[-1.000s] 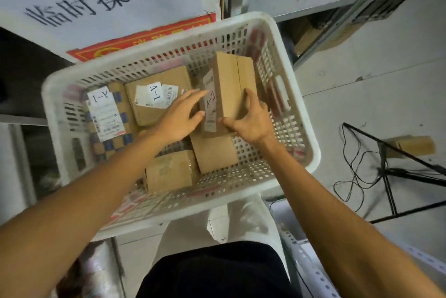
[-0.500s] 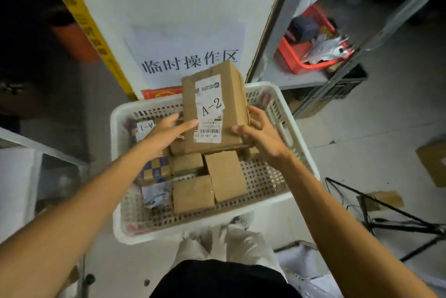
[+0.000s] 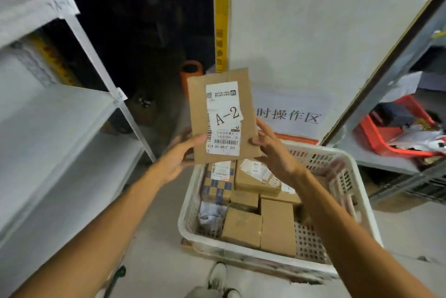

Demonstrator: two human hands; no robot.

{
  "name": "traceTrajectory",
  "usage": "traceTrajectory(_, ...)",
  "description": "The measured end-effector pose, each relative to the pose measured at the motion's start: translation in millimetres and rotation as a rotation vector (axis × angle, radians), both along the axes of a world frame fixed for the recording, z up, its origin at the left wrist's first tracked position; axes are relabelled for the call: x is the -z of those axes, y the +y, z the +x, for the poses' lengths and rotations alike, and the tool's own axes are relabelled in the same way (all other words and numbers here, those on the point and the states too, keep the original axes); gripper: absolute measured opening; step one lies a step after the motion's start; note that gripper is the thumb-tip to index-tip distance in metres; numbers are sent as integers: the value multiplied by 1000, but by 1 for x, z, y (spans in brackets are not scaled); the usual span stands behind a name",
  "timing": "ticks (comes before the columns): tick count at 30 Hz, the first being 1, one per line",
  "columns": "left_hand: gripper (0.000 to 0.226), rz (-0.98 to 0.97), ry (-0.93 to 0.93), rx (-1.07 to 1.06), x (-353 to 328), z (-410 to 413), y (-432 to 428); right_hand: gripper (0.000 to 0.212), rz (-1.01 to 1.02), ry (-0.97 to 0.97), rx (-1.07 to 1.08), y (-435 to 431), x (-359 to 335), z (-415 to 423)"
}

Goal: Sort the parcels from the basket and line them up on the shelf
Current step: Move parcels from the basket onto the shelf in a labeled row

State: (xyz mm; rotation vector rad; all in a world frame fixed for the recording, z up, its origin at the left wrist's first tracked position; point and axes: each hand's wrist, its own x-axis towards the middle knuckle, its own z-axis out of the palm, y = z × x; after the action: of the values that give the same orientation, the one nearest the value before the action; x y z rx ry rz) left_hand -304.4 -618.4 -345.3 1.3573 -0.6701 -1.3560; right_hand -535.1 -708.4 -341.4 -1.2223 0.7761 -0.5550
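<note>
Both hands, left [image 3: 178, 157] and right [image 3: 270, 150], pinch the A-2 parcel [image 3: 222, 119] at its lower side edges, holding it upright above the basket [image 3: 311, 239], with the shelf [image 3: 48, 116] to the left. It looks like a slim, stiff cardboard box, probably light. Gripping bare card at the edges should hold better than the paper label, whose corner seems to be lifting.

Room opens leftward between the shelf boards [image 3: 55, 123] (upright post [image 3: 94, 56] at their corner); the basket [image 3: 311, 147] blocks low right.
</note>
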Motion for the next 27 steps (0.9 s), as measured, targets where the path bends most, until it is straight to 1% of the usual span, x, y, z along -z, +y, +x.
traceTrajectory(2,66,-22,-60,-113,-11,11,32,72,7,-39,-79,11,0,23)
traceTrajectory(3,59,-27,-87,-173,-16,15,46,72,35,-61,-75,17,2,33)
traceTrajectory(4,60,-41,-119,-252,-22,20,63,72,76,-82,-56,25,1,47)
traceTrajectory(7,78,-100,-178,-449,-44,27,107,81,185,-155,-76,60,-7,94)
traceTrajectory(9,83,-174,-164,-580,-58,28,132,89,204,-238,-169,89,-16,128)
traceTrajectory(12,86,-289,-163,-769,-78,31,162,84,255,-331,-306,138,-36,176)
traceTrajectory(15,87,-341,-207,-885,-91,39,194,74,234,-370,-440,182,-64,207)
traceTrajectory(18,92,-372,-262,-989,-107,62,241,75,213,-412,-520,208,-85,229)
traceTrajectory(21,106,-461,-215,-1139,-134,95,308,75,158,-427,-642,226,-104,250)
traceTrajectory(22,106,-477,-206,-1186,-143,103,329,73,134,-421,-667,233,-109,257)
traceTrajectory(23,101,-495,-209,-1226,-149,110,348,72,117,-418,-674,241,-114,264)
traceTrajectory(24,90,-525,-220,-1248,-153,114,366,71,111,-414,-665,254,-120,272)
traceTrajectory(25,76,-558,-220,-1257,-155,118,380,68,112,-420,-654,267,-127,279)
traceTrajectory(27,48,-628,-217,-1264,-161,123,404,52,162,-465,-634,299,-139,297)
